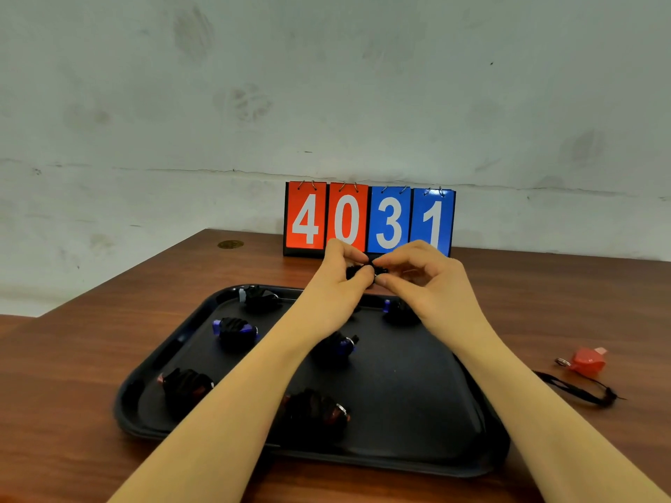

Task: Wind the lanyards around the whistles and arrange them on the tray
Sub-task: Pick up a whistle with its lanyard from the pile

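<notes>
A whistle (363,272) up in the air, above the far edge of the tray (417,462) — almost hidden in black cord. Pinched from one side by the left hand (343,277), thumb and fingers curled around it. Pinched from the other side by the right hand (417,281), fingertips right on the cord. Looks like the last bit of winding. Down on the tray, six wrapped whistles (236,330) lying apart in rows — those look done. Off to the right on the table (72,357), a red whistle (588,361) with its loose black cord (581,390) spread out beside it. Not wound yet. So most done, one in hand, one left. A flip scoreboard (368,219) standing behind, showing 4031.
</notes>
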Motion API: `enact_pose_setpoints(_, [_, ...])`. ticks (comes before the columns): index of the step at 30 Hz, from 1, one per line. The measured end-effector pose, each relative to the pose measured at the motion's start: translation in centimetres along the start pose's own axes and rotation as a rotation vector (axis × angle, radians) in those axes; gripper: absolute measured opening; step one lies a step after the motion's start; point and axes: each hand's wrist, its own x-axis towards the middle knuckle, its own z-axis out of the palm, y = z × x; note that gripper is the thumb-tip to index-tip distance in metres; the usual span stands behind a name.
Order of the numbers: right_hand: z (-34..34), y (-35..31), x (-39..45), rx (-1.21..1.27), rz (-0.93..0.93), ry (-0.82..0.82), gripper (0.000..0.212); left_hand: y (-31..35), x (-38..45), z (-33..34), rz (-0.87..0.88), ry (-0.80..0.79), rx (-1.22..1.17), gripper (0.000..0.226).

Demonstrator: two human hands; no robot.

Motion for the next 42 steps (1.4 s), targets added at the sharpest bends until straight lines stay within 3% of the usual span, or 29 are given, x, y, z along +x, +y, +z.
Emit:
enact_pose_setpoints(5, [0.2,-0.2,-0.1,-0.035,-0.077,0.061,0.018,0.0,0.1,0.0,-0.013,-0.006,-0.044,0.015])
enact_pose_setpoints(12, [0.0,-0.3,-0.2,-0.002,-0.034,0.074,0.02,0.2,0.1,0.1,0.013,-0.024,-0.022,0.014])
enact_pose_setpoints(21, [1.1,-0.6,-0.5,0.45,0.248,0.208,0.016,0.3,-0.4,0.4,0.119,0.026,0.141,0.024])
enact_pose_setpoints(29, [1.2,-0.2,-0.5,-0.051,-0.009,0.29,0.016,0.4,-0.5,0.1,0.174,0.065,0.136,0.035])
enact_pose_setpoints(33, [1.1,0.1,-0.2,-0.13,-0.045,0.309,0.008,0.4,-0.4,0.1,0.172,0.136,0.099,0.041])
enact_pose_setpoints(42, [0.5,-0.5,0.5,-0.211,0.006,0.264,0.004,1.3,0.2,-0.3,0.206,0.137,0.253,0.027])
